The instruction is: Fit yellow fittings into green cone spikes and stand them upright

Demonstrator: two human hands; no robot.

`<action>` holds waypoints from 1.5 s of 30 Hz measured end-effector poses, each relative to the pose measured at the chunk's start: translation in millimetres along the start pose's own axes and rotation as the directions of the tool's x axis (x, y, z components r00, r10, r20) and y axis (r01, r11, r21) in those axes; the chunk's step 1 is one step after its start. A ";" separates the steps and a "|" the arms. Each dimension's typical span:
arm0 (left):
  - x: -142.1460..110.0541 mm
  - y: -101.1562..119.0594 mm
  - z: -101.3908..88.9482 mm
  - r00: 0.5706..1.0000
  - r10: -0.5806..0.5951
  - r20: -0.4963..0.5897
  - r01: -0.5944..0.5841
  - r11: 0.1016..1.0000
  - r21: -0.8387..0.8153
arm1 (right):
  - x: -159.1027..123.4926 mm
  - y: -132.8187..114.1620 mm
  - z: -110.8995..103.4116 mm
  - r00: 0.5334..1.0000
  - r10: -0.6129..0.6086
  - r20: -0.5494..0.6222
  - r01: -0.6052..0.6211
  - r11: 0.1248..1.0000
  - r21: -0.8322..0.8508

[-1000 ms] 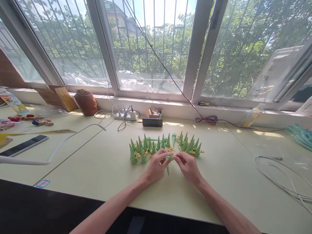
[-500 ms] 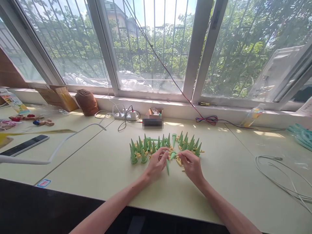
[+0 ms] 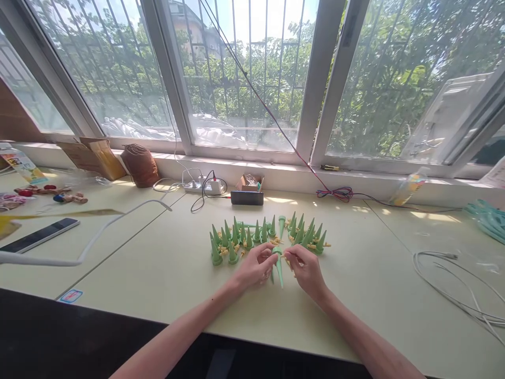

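A green plastic cone spike (image 3: pixel 280 275) with a wide collar is pinched between the thumb and fingers of my left hand (image 3: pixel 254 267), its point towards me. The tip of a second green spike shows just beside it, partly hidden by that hand. My right hand (image 3: pixel 307 269) is closed in a pinch on a small yellow plastic piece (image 3: pixel 283 256), which meets the spike near its collar. Behind my hands, several green spikes (image 3: pixel 216 256) stand upright on their collars to the left. Another upright group (image 3: pixel 310 231) is on the right, with yellow pieces (image 3: pixel 326 245) scattered among them.
On the table (image 3: pixel 158 284), a black phone (image 3: pixel 246 198) leans against a small cardboard box (image 3: pixel 251 182). A power strip (image 3: pixel 193 187) lies left of it. Cables (image 3: pixel 445 258) coil at right. A white curved arm (image 3: pixel 100 231) and another phone (image 3: pixel 43 235) are at left.
The spike in my left hand has swung from lying crosswise to pointing towards me. My right hand has moved slightly left, bringing the yellow piece against it.
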State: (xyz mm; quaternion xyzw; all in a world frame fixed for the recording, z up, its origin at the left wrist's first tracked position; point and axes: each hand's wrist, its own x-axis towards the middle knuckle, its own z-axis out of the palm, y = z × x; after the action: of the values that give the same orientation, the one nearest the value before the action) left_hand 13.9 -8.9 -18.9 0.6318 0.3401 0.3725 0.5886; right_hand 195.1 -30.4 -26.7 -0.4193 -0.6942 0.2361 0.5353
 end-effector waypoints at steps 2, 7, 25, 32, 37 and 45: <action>-0.5 -3.4 -0.2 0.999 0.035 -0.027 -0.033 0.997 0.064 | -0.6 0.8 1.6 1.000 0.013 0.007 -0.012 1.000 -0.021; -1.5 -7.7 -0.7 0.985 0.162 -0.064 -0.140 0.955 0.262 | -1.7 -0.3 3.6 0.999 0.049 0.019 -0.048 0.997 -0.055; -1.7 -12.2 0.8 0.954 0.289 -0.082 -0.239 0.896 0.375 | 0.2 -0.8 4.3 0.992 0.119 0.046 -0.114 0.989 -0.089; -2.1 -2.3 5.8 0.951 0.278 -0.140 -0.222 0.921 0.319 | -0.1 -4.7 1.0 0.993 0.043 -0.108 -0.052 0.995 -0.082; 0.1 -0.6 3.5 0.975 0.187 -0.122 -0.153 0.957 0.248 | 0.1 -6.6 -3.2 0.975 0.002 -0.221 -0.030 0.992 -0.121; -0.9 0.6 -0.6 0.966 -0.182 0.186 0.192 0.981 -0.039 | -0.6 -4.1 -1.4 0.982 -0.149 -0.113 0.137 0.984 -0.113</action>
State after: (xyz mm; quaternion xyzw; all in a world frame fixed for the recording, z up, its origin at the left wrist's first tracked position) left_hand 13.0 -9.5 -18.4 0.6111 0.3325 0.2657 0.6674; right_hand 195.0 -33.3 -23.4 -0.4093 -0.7002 0.1345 0.5693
